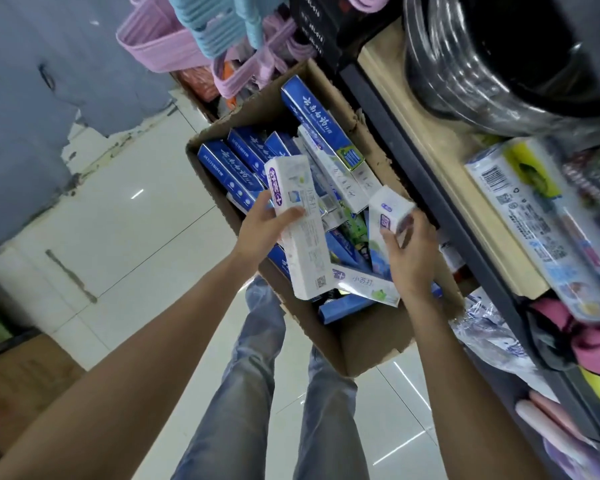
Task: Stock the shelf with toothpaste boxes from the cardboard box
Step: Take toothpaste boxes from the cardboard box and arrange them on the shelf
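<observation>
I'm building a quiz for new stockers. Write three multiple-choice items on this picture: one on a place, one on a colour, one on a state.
1. Where does the cardboard box stand?
A. On the floor beside the shelf
B. On top of the shelf
C. On a chair

2. What colour is the toothpaste box in the left hand?
A. Red
B. White with a purple logo
C. Solid black

3. What is the right hand doing?
A. Hanging idle and open
B. Gripping a white toothpaste box
C. Pressing flat on the shelf

Answers:
1 A, its base sits on the tiled floor next to the shelf.
2 B, the carton is white with a purple mark at its top end.
3 B, its fingers curl around a second white toothpaste box above the cardboard box.
</observation>
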Available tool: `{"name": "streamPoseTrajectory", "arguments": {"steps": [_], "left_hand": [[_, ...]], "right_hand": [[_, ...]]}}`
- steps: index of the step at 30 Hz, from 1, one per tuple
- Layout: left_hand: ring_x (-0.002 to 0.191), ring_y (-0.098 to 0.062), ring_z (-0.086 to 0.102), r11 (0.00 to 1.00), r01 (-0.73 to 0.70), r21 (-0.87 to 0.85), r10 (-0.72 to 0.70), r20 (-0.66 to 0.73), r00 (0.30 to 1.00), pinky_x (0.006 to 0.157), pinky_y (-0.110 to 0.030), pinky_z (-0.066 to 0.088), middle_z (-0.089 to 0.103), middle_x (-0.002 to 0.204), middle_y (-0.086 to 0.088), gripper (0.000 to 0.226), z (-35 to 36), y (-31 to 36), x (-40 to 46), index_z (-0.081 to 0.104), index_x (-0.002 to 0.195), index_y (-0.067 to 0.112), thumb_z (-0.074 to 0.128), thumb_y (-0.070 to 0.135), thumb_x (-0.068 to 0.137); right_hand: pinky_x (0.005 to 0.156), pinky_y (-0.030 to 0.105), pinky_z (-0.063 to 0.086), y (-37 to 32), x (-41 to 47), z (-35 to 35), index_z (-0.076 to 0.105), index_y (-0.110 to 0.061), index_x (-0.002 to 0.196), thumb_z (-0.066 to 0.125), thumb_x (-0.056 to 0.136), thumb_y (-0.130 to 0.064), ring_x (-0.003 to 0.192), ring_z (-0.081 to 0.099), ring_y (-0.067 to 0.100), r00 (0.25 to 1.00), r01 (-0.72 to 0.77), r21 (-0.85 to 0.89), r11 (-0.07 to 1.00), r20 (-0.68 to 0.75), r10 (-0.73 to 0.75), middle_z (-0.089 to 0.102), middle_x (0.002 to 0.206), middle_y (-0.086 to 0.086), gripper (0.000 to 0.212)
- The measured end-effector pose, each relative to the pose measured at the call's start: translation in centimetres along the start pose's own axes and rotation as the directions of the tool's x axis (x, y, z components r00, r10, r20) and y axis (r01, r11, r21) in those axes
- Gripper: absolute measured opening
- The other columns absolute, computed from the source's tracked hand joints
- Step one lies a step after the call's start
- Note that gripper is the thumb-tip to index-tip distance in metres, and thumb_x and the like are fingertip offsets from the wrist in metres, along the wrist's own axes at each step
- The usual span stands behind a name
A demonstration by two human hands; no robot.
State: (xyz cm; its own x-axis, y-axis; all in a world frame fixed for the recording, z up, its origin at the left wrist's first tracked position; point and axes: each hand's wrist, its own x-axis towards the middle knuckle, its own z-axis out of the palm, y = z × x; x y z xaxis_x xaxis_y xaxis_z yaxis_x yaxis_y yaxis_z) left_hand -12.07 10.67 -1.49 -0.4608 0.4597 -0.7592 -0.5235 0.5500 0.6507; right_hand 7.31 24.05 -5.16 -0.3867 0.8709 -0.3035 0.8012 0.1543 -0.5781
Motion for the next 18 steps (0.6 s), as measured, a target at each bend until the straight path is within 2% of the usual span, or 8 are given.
{"name": "streamPoseTrajectory", "arguments": {"steps": [2, 4, 6, 8, 10, 12, 15, 18], "left_hand": [[0.083, -0.012, 0.071, 0.999, 0.012, -0.043, -0.011, 0.013, 1.0, 0.069, -0.029, 0.058, 0.069, 0.104, 0.0, 0.026, 0.2, 1.1, -1.6, 0.051, 0.115, 0.018, 0.06, 0.02, 0.09], [0.078, -0.012, 0.07, 0.996, 0.032, -0.079, -0.029, 0.049, 0.998, 0.064, -0.027, 0.056, 0.069, 0.099, 0.002, 0.018, 0.4, 2.7, -3.7, 0.05, 0.11, 0.022, 0.054, 0.025, 0.093], [0.079, -0.012, 0.069, 0.993, 0.04, -0.11, -0.031, 0.087, 0.996, 0.064, -0.027, 0.056, 0.067, 0.098, 0.003, 0.013, 0.8, 4.5, -6.2, 0.048, 0.107, 0.029, 0.049, 0.029, 0.094], [0.087, -0.016, 0.066, 0.991, 0.025, -0.133, -0.011, 0.105, 0.994, 0.068, -0.03, 0.056, 0.065, 0.102, 0.002, 0.017, 1.1, 6.2, -8.8, 0.046, 0.113, 0.031, 0.046, 0.034, 0.096], [0.094, -0.019, 0.063, 0.986, 0.0, -0.168, 0.019, 0.11, 0.994, 0.075, -0.035, 0.054, 0.064, 0.106, 0.0, 0.031, 1.1, 7.8, -11.4, 0.042, 0.124, 0.029, 0.044, 0.041, 0.096], [0.095, -0.02, 0.064, 0.969, -0.012, -0.249, 0.045, 0.128, 0.991, 0.074, -0.034, 0.054, 0.065, 0.111, -0.003, 0.045, 0.7, 9.0, -13.5, 0.042, 0.131, 0.026, 0.045, 0.049, 0.092], [0.096, -0.023, 0.065, 0.913, -0.068, -0.401, 0.147, 0.17, 0.974, 0.074, -0.036, 0.055, 0.066, 0.116, -0.005, 0.041, -0.3, 10.5, -16.0, 0.041, 0.138, 0.031, 0.037, 0.034, 0.097], [0.096, -0.02, 0.064, 0.882, -0.166, -0.442, 0.26, 0.163, 0.952, 0.076, -0.036, 0.053, 0.064, 0.121, 0.0, 0.059, -1.1, 12.4, -17.5, 0.031, 0.142, 0.041, 0.048, 0.024, 0.088]], "right_hand": [[0.087, 0.03, 0.05, -3.2, -1.2, -3.6, 0.05, -0.008, 0.124, 0.066, 0.087, -0.014, 0.103, 0.062, 0.015, 0.988, -0.132, 0.389, 0.912, 0.129, 0.088, 0.065, 0.112, 0.004, 0.041], [0.084, 0.022, 0.05, -6.4, -2.3, -7.1, 0.051, -0.016, 0.122, 0.06, 0.09, -0.008, 0.1, 0.063, 0.005, 0.962, -0.224, 0.615, 0.756, 0.264, 0.069, 0.066, 0.108, -0.006, 0.034], [0.084, 0.026, 0.05, -9.1, -3.2, -9.6, 0.053, -0.031, 0.113, 0.055, 0.094, -0.013, 0.1, 0.063, 0.007, 0.936, -0.251, 0.643, 0.724, 0.353, 0.011, 0.067, 0.102, -0.011, 0.026], [0.084, 0.031, 0.048, -11.4, -4.1, -11.6, 0.054, -0.039, 0.11, 0.054, 0.095, -0.025, 0.098, 0.063, 0.009, 0.905, -0.315, 0.641, 0.7, 0.426, 0.018, 0.069, 0.096, -0.015, 0.021], [0.083, 0.032, 0.047, -13.5, -4.8, -13.3, 0.05, -0.035, 0.123, 0.051, 0.095, -0.032, 0.097, 0.063, 0.01, 0.865, -0.421, 0.642, 0.64, 0.498, 0.07, 0.071, 0.097, -0.014, 0.028], [0.086, 0.037, 0.048, -15.4, -5.4, -14.9, 0.043, -0.031, 0.133, 0.049, 0.095, -0.038, 0.098, 0.063, 0.014, 0.837, -0.489, 0.639, 0.594, 0.536, 0.113, 0.07, 0.104, -0.005, 0.039], [0.096, 0.048, 0.045, -17.5, -6.4, -16.9, 0.05, -0.022, 0.125, 0.049, 0.095, -0.037, 0.095, 0.063, 0.026, 0.785, -0.591, 0.635, 0.498, 0.594, 0.174, 0.068, 0.101, 0.006, 0.034], [0.093, 0.047, 0.046, -19.5, -6.9, -19.1, 0.057, -0.014, 0.109, 0.049, 0.094, -0.017, 0.088, 0.062, 0.028, 0.735, -0.637, 0.628, 0.447, 0.67, 0.107, 0.065, 0.099, 0.014, 0.018]]}}
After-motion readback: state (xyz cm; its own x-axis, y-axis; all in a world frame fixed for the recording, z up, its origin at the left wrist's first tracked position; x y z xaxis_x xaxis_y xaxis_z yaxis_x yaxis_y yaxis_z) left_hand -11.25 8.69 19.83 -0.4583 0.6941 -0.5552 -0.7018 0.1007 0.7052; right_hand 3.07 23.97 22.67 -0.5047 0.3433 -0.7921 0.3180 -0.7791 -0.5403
